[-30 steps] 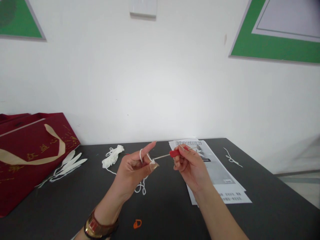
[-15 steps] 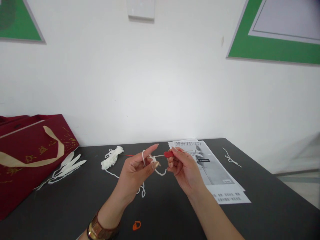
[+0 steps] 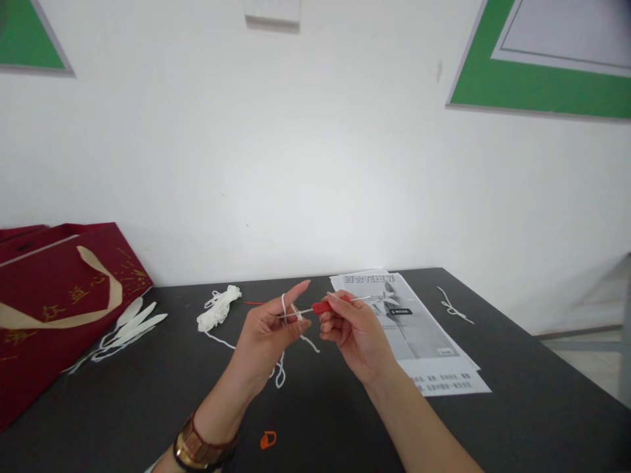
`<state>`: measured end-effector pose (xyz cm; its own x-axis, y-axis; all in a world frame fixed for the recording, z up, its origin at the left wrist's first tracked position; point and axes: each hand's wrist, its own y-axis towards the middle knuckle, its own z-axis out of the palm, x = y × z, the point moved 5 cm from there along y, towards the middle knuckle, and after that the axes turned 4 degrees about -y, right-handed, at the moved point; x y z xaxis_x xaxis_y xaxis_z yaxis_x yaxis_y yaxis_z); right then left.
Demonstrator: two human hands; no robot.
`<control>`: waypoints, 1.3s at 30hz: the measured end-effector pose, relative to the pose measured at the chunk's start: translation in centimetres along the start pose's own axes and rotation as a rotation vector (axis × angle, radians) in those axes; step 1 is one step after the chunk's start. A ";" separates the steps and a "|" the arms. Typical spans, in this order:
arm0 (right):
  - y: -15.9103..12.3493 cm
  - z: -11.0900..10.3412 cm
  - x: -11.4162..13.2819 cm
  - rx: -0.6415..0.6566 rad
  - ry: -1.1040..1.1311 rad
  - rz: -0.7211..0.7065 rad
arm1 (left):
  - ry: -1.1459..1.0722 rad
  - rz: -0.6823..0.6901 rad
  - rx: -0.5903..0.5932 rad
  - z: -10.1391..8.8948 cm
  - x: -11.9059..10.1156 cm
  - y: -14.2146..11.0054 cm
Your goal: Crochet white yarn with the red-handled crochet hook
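White yarn (image 3: 284, 303) loops over the raised index finger of my left hand (image 3: 263, 335), whose thumb pinches the yarn against the other fingers. A short loose tail hangs from that pinch toward the right. My right hand (image 3: 355, 332) is closed around the red grip of a crochet hook (image 3: 321, 307). The hook's thin metal shaft points left and reaches the yarn at my left fingers; its tip is hard to make out there. From behind my left hand the strand runs to a small white yarn skein (image 3: 219, 307) on the black table.
Left stand a dark red gift bag (image 3: 64, 289) and white leaf-shaped pieces (image 3: 131, 328) with yarn ends. Printed sheets (image 3: 444, 368) lie under and beyond my right hand. An orange stitch marker (image 3: 267, 439) is near the front, a knotted white yarn piece (image 3: 453, 307) at right.
My right hand and the hook have shifted left, closer to my left fingers. The short yarn tail, earlier curving up toward my right hand, now hangs down and free. The view has tilted slightly.
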<state>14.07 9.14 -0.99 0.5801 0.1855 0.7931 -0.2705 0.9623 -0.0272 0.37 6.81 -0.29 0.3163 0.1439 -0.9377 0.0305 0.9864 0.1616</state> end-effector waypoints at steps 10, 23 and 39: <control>0.0 0.0 0.2 -0.012 0.018 -0.076 | -0.118 0.008 -0.027 -0.1 0.6 0.0; 0.3 0.0 -1.0 0.004 0.041 0.006 | -0.182 0.004 -0.029 0.3 -0.4 -0.1; 0.3 0.3 -1.0 0.022 -0.024 -0.029 | -0.083 0.034 -0.102 0.6 -0.5 -0.1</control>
<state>13.17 9.23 -1.65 0.5693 0.1526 0.8079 -0.2708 0.9626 0.0090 0.74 6.57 0.36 0.3927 0.1740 -0.9030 -0.0767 0.9847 0.1564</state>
